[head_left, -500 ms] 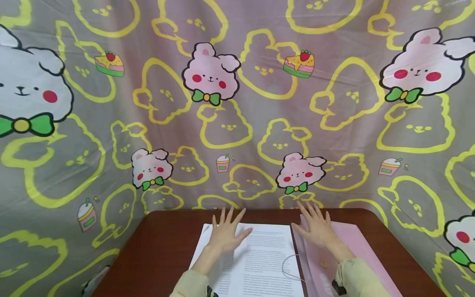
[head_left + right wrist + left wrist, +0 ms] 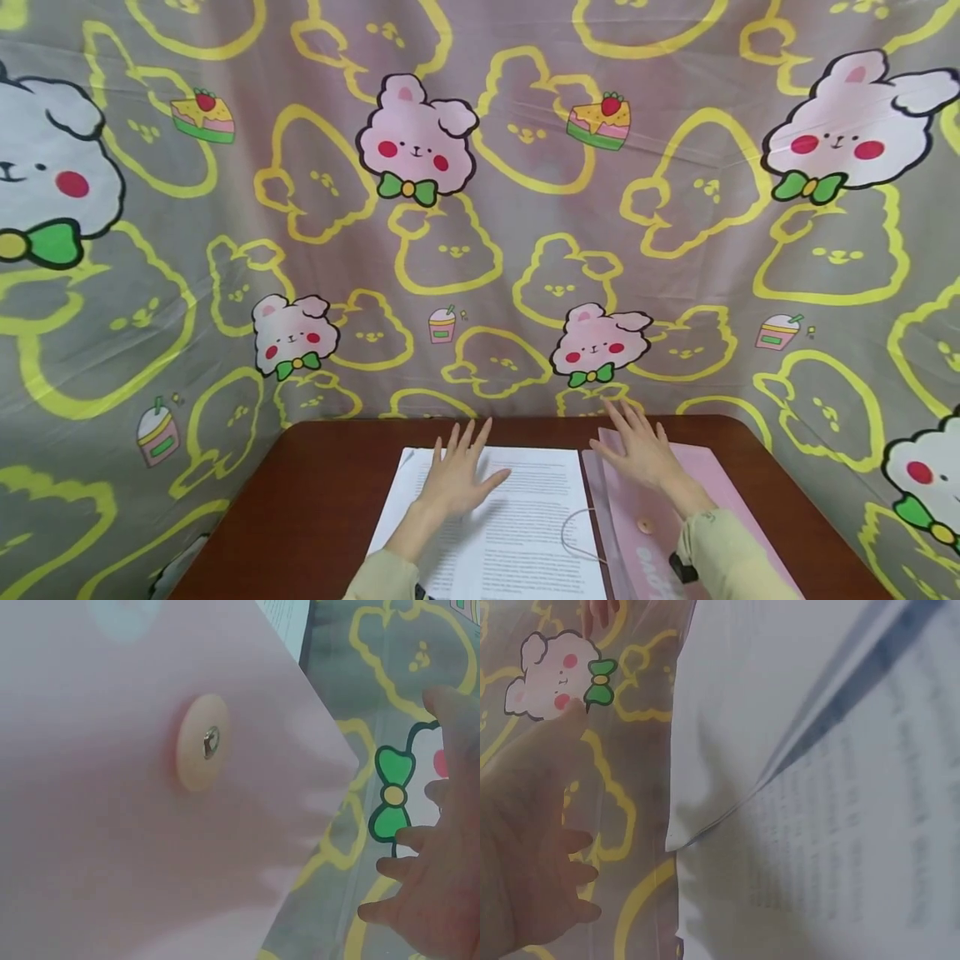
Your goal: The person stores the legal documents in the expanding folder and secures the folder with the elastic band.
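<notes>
A stack of printed white sheets (image 2: 536, 533) lies on the table, with a pink folder (image 2: 731, 500) to its right. My left hand (image 2: 457, 479) is held over the upper left of the sheets, fingers spread and thumb pointing right. In the left wrist view, the paper (image 2: 727, 697) shows a dark gap between sheets beside that hand. Over the folder's upper part my right hand (image 2: 647, 460) spreads its fingers, with nothing in them. A round button (image 2: 202, 742) with a metal rivet sits on the folder's flap, and a thin cord loop (image 2: 564, 533) lies across the sheets' right edge.
The reddish-brown table (image 2: 300, 500) has rounded far corners. A grey curtain (image 2: 517, 350) printed with yellow outlines and rabbit faces hangs close behind the table and along both sides.
The head view has turned slightly to the right, so table and curtain sit a little further left. Both hands keep their spread fingers, the left slightly further right over the sheets.
</notes>
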`<state>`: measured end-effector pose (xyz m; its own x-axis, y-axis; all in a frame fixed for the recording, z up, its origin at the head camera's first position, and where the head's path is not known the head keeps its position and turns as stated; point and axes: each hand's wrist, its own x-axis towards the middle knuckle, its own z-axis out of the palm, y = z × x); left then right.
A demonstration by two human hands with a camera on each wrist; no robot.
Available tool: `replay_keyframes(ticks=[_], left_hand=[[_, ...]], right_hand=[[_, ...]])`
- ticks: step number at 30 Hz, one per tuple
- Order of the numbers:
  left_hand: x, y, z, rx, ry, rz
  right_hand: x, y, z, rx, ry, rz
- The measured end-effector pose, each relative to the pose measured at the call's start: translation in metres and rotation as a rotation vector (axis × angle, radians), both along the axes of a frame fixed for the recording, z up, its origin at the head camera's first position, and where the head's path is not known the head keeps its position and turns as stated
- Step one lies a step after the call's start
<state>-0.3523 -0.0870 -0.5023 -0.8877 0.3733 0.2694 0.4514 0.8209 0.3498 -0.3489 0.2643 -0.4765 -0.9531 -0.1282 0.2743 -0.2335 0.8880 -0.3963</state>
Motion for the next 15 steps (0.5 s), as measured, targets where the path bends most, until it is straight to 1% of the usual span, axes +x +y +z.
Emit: replay_keyframes(ticks=[8,13,15], left_hand=[[0.013,0.01,-0.009,-0.008,0.003,-0.055],[0.022,0.019,-0.017,-0.035,0.001,-0.091],[0.026,0.023,-0.019,-0.06,0.0,-0.112]], right_hand=[[-0.001,0.001,-0.001,0.0,0.021,0.02],[-0.001,0.004,-0.005,-0.023,0.013,0.034],[-0.001,0.006,-0.008,-0.031,0.013,0.036]])
